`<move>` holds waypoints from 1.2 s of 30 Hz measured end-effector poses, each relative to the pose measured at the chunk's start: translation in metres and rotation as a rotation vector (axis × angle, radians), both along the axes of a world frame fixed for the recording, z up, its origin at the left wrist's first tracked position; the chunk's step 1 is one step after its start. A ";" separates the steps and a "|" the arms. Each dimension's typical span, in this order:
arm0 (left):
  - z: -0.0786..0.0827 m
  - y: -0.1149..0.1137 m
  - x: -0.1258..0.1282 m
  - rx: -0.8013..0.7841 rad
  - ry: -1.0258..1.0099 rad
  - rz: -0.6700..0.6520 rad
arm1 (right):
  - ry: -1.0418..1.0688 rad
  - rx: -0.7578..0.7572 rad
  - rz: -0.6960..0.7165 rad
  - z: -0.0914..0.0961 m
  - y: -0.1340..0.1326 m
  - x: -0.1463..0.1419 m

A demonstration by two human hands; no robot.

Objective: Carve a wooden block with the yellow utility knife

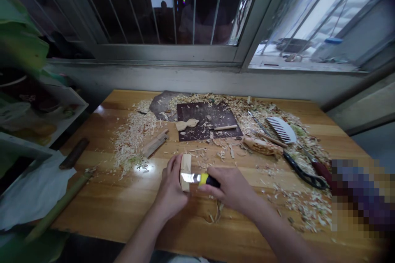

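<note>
My left hand (pixel 173 187) grips a pale wooden block (pixel 186 164), holding it upright above the front middle of the table. In my right hand (pixel 228 187) is a knife (pixel 204 179) with a yellow and black handle. Its short, shiny blade lies against the face of the block, pointing left. Below my right hand a few long curled shavings (pixel 218 212) rest on the tabletop. Beyond the block, a carved bow-shaped wooden piece (pixel 187 124) and a thin wood-handled tool (pixel 225 128) lie on a dark mat (pixel 203 111).
Wood shavings (pixel 132 131) cover much of the wooden table (pixel 117 209). Left of the mat lie small wood strips (pixel 156 144). On the right are a white comb (pixel 281 129), a carved wooden piece (pixel 262 146) and a black-handled saw (pixel 304 170). A barred window stands behind.
</note>
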State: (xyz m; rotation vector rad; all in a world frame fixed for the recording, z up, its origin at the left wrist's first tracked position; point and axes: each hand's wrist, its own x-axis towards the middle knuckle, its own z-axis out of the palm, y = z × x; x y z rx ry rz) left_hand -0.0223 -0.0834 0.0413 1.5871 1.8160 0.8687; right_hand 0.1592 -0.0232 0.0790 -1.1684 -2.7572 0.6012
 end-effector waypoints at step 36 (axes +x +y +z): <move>-0.008 -0.011 0.003 -0.044 -0.250 -0.022 | 0.026 -0.019 -0.072 -0.027 -0.005 -0.006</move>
